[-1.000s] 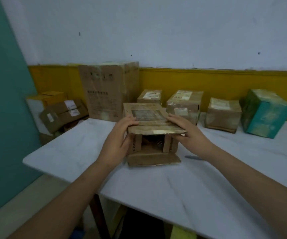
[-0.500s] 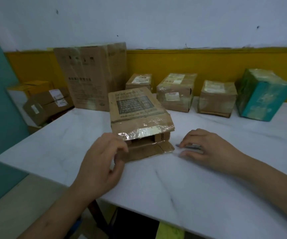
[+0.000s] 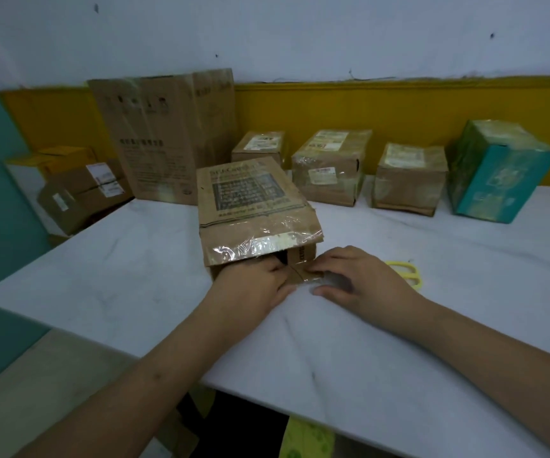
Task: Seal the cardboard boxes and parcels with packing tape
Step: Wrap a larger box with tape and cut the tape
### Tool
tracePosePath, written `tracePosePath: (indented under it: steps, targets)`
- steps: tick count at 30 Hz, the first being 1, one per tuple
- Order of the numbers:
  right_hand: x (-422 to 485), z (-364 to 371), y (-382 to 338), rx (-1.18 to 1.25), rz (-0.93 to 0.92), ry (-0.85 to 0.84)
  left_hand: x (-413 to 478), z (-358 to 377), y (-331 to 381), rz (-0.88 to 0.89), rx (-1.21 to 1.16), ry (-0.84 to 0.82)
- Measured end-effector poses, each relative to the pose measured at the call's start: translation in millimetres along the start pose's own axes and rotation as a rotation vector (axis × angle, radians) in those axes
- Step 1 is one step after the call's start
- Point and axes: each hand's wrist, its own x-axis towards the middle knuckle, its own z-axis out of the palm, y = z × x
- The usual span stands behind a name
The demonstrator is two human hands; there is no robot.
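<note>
Presently: box (image 3: 257, 209) on surface (image 3: 135, 259), near end open; both hands (image 3: 254, 285) (image 3: 359, 282), fingers flat on lower flap (image 3: 300, 276). Behind box, four parcels (image 3: 329, 166) taped.

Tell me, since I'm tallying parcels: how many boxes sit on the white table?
6. An open brown box at the hands, a tall carton back left, three small taped boxes along the wall, a teal box far right. More stand off the table, left.
</note>
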Motion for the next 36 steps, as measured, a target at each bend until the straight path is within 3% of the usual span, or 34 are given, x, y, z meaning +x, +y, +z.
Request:
tracePosePath:
  steps: [5,10,18,23,27,32,36]
  targets:
    - [0.7,3.3,-7.4,0.083,-0.006,0.096,-3.5,-6.7,6.2,0.059,0.172,0.189]
    - [21.5,-19.6,-27.7,0.310,0.079,0.325,15.5,-51.6,3.4,-0.022,0.063,0.223]
    - [79.4,-111.1,-67.9,0.462,0.024,0.515,52.2,-187.4,-39.0,-0.148,0.110,0.077]
    - [112.4,-148.7,-81.1,0.565,0.064,0.596,65.2,-209.1,-74.2,-0.326,-0.311,0.238]
    - [134.6,-160.7,-91.4,0.499,0.119,0.584,81.7,-210.3,-80.3,-0.374,-0.610,0.310]
    - [141.3,-149.2,-95.3,0.495,0.180,0.588,83.4,-194.0,-82.4,-0.337,-0.662,0.371]
    - [134.4,-137.2,-96.7,0.435,0.097,0.650,60.4,-176.2,-70.7,-0.259,-0.632,0.521]
